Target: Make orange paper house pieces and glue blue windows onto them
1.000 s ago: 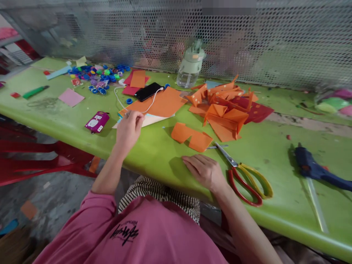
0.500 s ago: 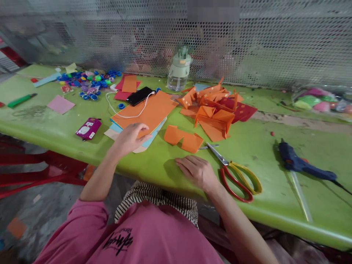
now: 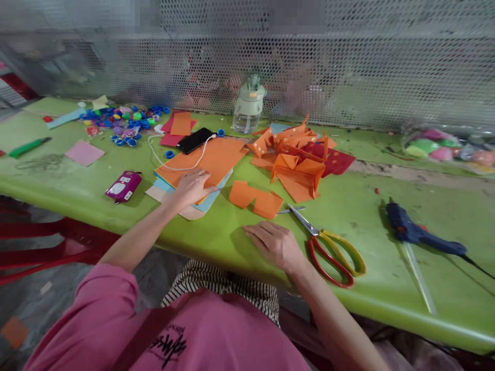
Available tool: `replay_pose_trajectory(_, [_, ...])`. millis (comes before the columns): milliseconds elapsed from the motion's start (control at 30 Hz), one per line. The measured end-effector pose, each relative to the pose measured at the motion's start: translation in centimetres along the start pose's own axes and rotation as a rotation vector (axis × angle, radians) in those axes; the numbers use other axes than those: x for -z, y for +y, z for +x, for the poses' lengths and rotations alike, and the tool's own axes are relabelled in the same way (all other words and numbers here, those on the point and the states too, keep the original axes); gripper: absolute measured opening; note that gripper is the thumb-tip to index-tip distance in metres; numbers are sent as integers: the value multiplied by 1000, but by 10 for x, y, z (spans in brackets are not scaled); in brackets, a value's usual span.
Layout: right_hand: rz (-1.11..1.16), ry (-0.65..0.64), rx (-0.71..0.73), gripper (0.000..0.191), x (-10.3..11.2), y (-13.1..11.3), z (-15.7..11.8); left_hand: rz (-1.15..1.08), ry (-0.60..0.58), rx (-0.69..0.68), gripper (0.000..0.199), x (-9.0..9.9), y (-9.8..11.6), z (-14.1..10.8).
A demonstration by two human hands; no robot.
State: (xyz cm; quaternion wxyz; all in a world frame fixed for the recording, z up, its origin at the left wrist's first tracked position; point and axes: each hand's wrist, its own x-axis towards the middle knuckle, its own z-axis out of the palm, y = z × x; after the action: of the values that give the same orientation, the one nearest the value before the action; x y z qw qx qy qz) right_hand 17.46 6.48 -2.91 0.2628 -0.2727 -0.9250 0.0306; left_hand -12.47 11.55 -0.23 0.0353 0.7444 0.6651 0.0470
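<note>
My left hand (image 3: pixel 192 187) lies with spread fingers on a stack of coloured sheets, the topmost an orange sheet (image 3: pixel 220 157). A black phone (image 3: pixel 196 140) with a white cable rests on that stack. My right hand (image 3: pixel 273 241) rests on the green table's front part, its fingers together and curled; whether anything is under them is hidden. Just beyond it lies a notched orange paper piece (image 3: pixel 256 199). Scissors (image 3: pixel 317 234) with one red and one yellow handle lie partly open to the right of my right hand.
Folded orange paper shapes (image 3: pixel 297 154) lie behind the scissors, near a clear bottle (image 3: pixel 248 105). A blue glue gun (image 3: pixel 421 230) is at the right. Small plastic pieces (image 3: pixel 124 121), a purple device (image 3: pixel 124 186) and a green cutter (image 3: pixel 30 147) are at the left. Perforated metal backs the table.
My left hand has moved forward and rightward farther onto the orange sheet, its fingers now lying on it. My right hand has stayed in place. The view has shifted slightly.
</note>
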Motion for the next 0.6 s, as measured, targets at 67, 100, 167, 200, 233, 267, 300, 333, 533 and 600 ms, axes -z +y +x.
replay_pose_trajectory(67, [1, 11, 0, 26, 0, 0, 0, 9, 8, 1, 50, 0, 4, -1])
replay_pose_trajectory(100, [-2, 16, 0, 26, 0, -1, 0, 14, 11, 6, 50, 0, 6, -2])
replay_pose_trajectory(167, [-12, 14, 0, 27, 0, -2, 0, 31, 13, 26, 51, 0, 9, -2])
replay_pose_trajectory(200, [-16, 7, -3, 28, 0, -2, 0, 44, 13, 34, 51, 0, 10, -2])
replay_pose_trajectory(233, [-18, -3, -8, 28, 0, -2, 0, 60, 13, 42, 50, 1, 10, -2])
replay_pose_trajectory(267, [-17, -14, -13, 29, -1, -2, 0, 76, 14, 50, 50, 2, 10, -1])
replay_pose_trajectory(300, [-13, -24, -18, 29, -1, -1, 0, 87, 16, 58, 50, 3, 10, 0])
replay_pose_trajectory(333, [-9, -32, -24, 29, -1, -1, -1, 93, 17, 67, 51, 5, 10, 2])
replay_pose_trajectory(533, [0, -59, -52, 31, -2, -1, -1, 73, -138, 143, 54, 22, 25, 23])
replay_pose_trajectory(600, [-4, -58, -66, 33, -2, 0, -1, 85, -148, 177, 45, 25, 34, 29])
